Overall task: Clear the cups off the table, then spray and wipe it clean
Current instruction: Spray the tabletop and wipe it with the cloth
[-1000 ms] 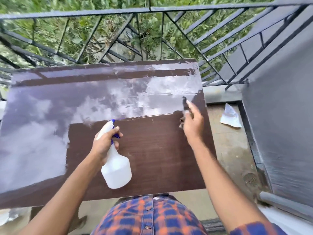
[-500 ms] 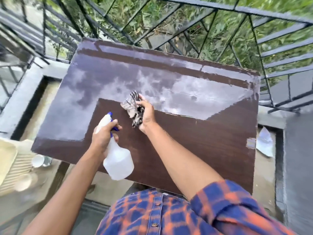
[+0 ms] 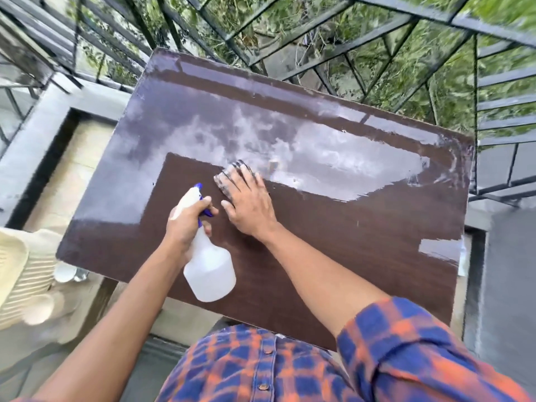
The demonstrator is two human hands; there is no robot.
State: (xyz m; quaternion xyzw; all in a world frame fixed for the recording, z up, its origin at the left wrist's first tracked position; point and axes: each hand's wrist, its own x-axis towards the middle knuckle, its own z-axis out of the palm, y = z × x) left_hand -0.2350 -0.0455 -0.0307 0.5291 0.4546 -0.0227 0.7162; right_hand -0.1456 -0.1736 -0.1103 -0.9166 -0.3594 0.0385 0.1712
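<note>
A dark brown glossy table (image 3: pixel 362 227) fills the middle of the head view, its far half mirroring the sky. My left hand (image 3: pixel 185 224) grips a white spray bottle (image 3: pixel 207 265) by its neck, blue nozzle pointing away, held over the near left part of the table. My right hand (image 3: pixel 249 204) lies flat, fingers spread, pressing a striped cloth (image 3: pixel 229 177) onto the tabletop; only the cloth's far edge shows past my fingers. Two cups (image 3: pixel 68 272) stand on the floor beyond the table's left edge, another pale one (image 3: pixel 39 311) nearer to me.
A black metal railing (image 3: pixel 348 44) runs behind and to the right of the table, with greenery beyond. A cream ribbed chair (image 3: pixel 17 274) stands at the left. A grey wall (image 3: pixel 510 285) rises on the right. A low grey ledge (image 3: pixel 37 132) borders the left.
My right hand swept the cloth from the table's right edge to its middle and now presses it flat. The view has swung left; the left hand still holds the bottle.
</note>
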